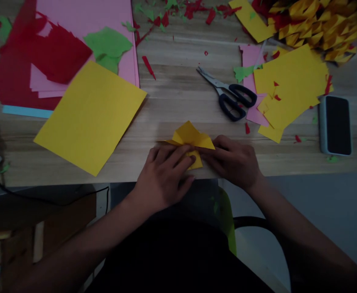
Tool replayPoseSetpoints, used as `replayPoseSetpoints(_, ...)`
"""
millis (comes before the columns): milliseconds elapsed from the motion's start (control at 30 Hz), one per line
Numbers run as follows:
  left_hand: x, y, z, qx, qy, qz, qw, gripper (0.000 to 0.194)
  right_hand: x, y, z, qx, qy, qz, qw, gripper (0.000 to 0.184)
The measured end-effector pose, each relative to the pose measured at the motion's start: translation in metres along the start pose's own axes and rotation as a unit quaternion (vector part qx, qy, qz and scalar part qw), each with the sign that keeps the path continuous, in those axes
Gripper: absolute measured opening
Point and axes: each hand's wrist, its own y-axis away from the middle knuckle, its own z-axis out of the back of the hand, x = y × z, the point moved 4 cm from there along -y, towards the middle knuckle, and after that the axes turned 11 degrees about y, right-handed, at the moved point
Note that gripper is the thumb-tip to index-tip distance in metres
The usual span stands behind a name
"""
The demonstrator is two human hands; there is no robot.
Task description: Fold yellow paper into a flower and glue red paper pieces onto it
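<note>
A small folded yellow paper piece (190, 137) lies at the near edge of the wooden table (178, 81). My left hand (164, 179) lies over its left part, fingers bent and pressing the paper down. My right hand (233, 160) holds its right side, fingers curled and pinching the fold. The lower part of the piece is hidden under my fingers.
A large yellow sheet (91, 116) lies left, with red (44, 53), pink (99, 16) and green paper (108, 47) behind. Scissors (231, 95) rest behind my right hand. A yellow paper stack (291, 85), a phone (335, 124) and folded yellow pieces (318, 24) sit right.
</note>
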Motion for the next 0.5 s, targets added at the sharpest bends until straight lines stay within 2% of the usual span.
replayPoseSetpoints(100,0.001,-0.0005,0.0,0.002,0.001,0.003,1.0,0.033,0.0014,0.0007,0.0008,-0.008,0.043,0.024,0.999,0.024)
replayPoseSetpoints(267,0.002,0.0009,-0.0001,0.004,-0.008,-0.008,1.0,0.034,0.0034,0.0009,0.0007,0.016,0.076,0.043,0.996,0.027)
replayPoseSetpoints(500,0.0013,0.0027,-0.0012,0.001,-0.032,-0.044,0.999,0.035,0.0034,0.0027,-0.0005,0.001,0.078,0.009,0.997,0.025)
